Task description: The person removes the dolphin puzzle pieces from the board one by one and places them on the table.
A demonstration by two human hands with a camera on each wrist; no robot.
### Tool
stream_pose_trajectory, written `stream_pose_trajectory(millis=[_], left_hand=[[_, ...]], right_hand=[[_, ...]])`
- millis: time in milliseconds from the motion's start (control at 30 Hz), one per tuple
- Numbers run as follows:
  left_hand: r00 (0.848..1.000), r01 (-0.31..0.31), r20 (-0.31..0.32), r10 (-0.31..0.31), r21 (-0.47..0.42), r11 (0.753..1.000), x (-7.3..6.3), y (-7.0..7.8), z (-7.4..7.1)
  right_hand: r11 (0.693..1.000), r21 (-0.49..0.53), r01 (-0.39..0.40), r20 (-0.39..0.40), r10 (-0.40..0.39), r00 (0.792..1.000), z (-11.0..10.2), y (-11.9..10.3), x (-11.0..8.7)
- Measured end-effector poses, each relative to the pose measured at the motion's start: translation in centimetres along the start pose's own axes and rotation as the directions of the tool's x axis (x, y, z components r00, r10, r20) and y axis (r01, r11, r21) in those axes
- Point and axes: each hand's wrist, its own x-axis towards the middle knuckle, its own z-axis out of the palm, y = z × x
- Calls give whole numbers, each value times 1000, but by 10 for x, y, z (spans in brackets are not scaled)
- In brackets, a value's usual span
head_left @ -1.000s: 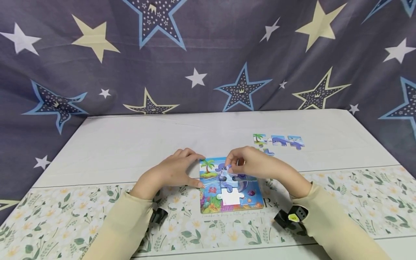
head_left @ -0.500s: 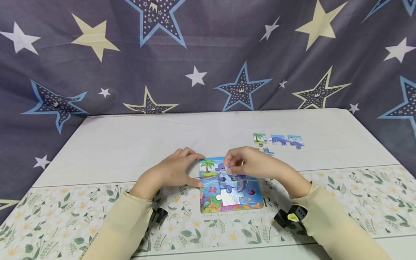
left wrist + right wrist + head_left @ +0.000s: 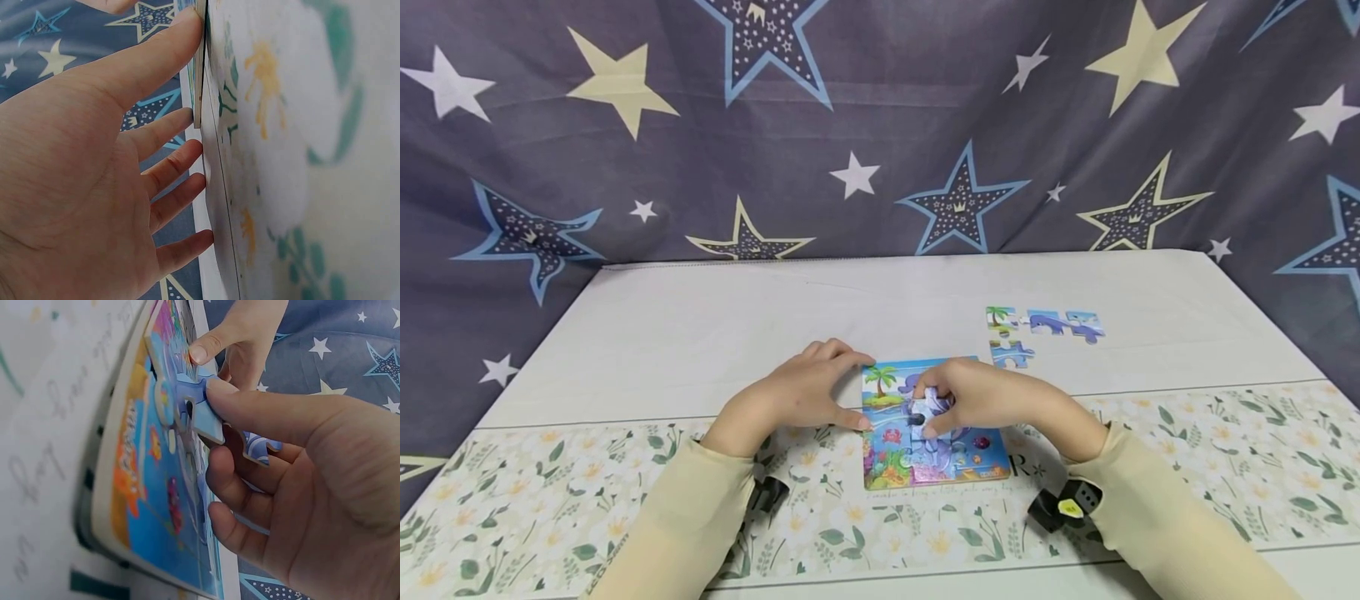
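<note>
Right hand (image 3: 977, 396): we pinch a lobed puzzle piece (image 3: 934, 402) over the puzzle board (image 3: 996, 458)'s middle, likely for fine control | Left hand (image 3: 808, 387): fingers spread, thumb and forefinger touching its left edge, seemingly steadying it | Loose pieces (image 3: 1042, 323): past its far right corner, presumably kept reachable | puzzle board: thin, glossy, pale-edged

A capital R (image 3: 1018, 465) and an asterisk (image 3: 1038, 469) are being shown on the floral cloth (image 3: 820, 537), just right of the board (image 3: 990, 454). Script (image 3: 940, 493) along the board's near edge is being only partly made out. Lettering on the left sleeve (image 3: 655, 508) and board is being blurred past reading.
</note>
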Motion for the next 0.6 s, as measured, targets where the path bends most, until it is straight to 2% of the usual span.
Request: stream_pose_trajectory(millis=[167, 433, 600], left_hand=[[1000, -1, 2, 1, 4, 1000, 0, 1, -1], [1000, 3, -1, -3, 3, 1000, 1, -1, 0], [1000, 7, 3, -7, 0, 1000, 1, -1, 0]], right_hand=[[1000, 7, 3, -1, -3, 1000, -2, 0, -2], [997, -16, 80, -20, -80, 997, -3, 3, -1], [996, -12, 88, -14, -88, 996, -4, 5, -2]])
